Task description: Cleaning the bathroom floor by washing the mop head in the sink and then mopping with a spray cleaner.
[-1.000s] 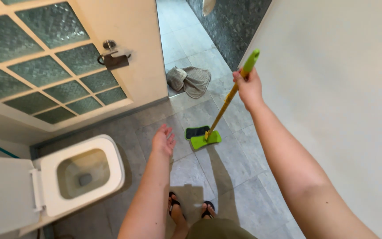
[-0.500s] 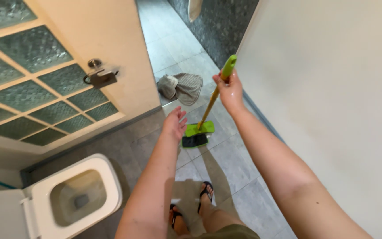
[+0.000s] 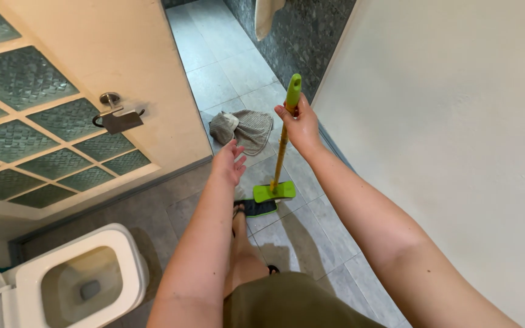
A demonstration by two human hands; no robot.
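Observation:
My right hand [image 3: 299,124] grips the green top of a mop handle [image 3: 282,146], which stands nearly upright. Its yellow shaft runs down to a flat green mop head [image 3: 273,192] with a dark pad [image 3: 260,208] on the grey tiled floor. My left hand [image 3: 229,161] is stretched forward with fingers apart, holding nothing, left of the shaft. My foot in a black sandal steps forward beside the dark pad.
A crumpled grey cloth [image 3: 244,127] lies on the tiles in the doorway ahead. A cream door with green glass panes and a metal handle [image 3: 116,116] stands at left. A white toilet [image 3: 74,282] with raised lid is lower left. A plain wall [image 3: 457,121] runs along the right.
The mop has been drawn closer and stands more upright. I have stepped forward with one leg. The toilet has slid toward the lower left of view, and my left hand has risen.

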